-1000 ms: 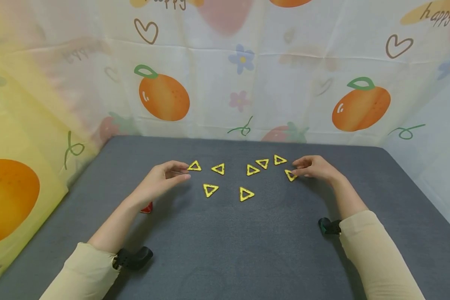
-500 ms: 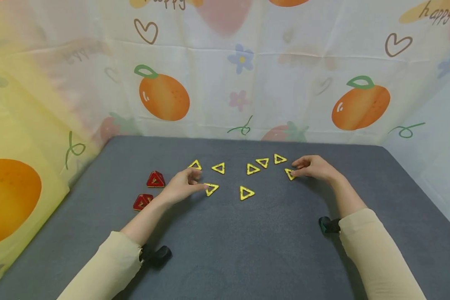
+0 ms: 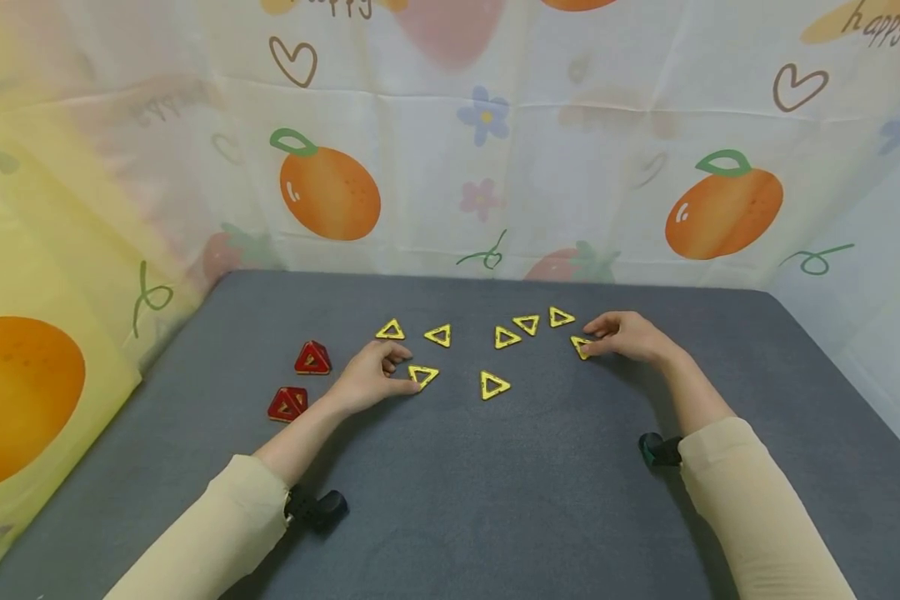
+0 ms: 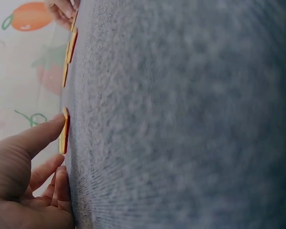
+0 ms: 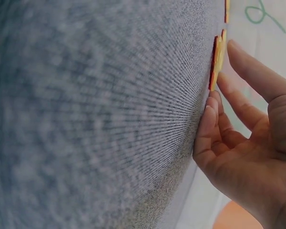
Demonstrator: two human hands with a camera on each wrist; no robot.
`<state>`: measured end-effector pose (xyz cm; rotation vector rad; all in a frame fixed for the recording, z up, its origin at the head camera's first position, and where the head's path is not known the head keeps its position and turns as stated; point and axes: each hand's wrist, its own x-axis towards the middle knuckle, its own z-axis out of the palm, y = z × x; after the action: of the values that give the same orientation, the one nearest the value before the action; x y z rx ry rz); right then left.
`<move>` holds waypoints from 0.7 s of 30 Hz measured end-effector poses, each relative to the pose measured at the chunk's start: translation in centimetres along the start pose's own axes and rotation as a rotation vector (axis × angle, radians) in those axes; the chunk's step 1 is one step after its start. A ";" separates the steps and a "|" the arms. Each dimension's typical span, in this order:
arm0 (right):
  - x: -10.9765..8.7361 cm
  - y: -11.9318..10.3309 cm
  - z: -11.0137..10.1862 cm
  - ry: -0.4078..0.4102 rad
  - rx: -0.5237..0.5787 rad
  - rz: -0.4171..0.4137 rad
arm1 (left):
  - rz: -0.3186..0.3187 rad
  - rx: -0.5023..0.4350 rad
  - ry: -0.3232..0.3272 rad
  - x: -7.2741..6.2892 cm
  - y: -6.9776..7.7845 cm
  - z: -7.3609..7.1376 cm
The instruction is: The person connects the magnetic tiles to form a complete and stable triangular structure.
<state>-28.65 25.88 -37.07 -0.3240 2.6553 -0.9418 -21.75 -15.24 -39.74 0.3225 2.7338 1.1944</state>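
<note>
Several yellow triangular tiles with open centres lie flat on the dark grey table. My left hand (image 3: 371,379) is at the near-left yellow tile (image 3: 428,372), its thumb at the tile's edge. In the left wrist view the thumb (image 4: 47,131) meets this tile (image 4: 64,138), with the other fingers below it. My right hand (image 3: 624,335) is at the far-right yellow tile (image 3: 579,344), its thumb over one side. The right wrist view shows its fingers loosely bent beside tiles (image 5: 216,64), the thumb apart from them.
Two red pyramid-like pieces, one farther back (image 3: 312,358) and one nearer (image 3: 287,403), stand left of my left forearm. Other yellow tiles lie between my hands, including a near-middle one (image 3: 492,385). A fruit-print cloth (image 3: 420,167) hangs behind the table (image 3: 480,483).
My left hand has moved right and nearer, from the far-left yellow tile to the near-left one, uncovering the red pieces. My right hand stays at its tile.
</note>
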 end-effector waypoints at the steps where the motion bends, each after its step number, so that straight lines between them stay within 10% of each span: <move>1: 0.0 0.0 0.0 0.002 -0.004 0.000 | 0.002 0.000 0.004 0.0 0.0 0.1; 21: 0.4 0.2 0.5 0.036 -0.042 0.003 | 0.009 0.012 0.019 -0.3 -0.1 0.2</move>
<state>-28.86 25.63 -37.66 -0.3159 2.7110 -0.8999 -21.41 -15.18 -39.93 0.3274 2.7598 1.1895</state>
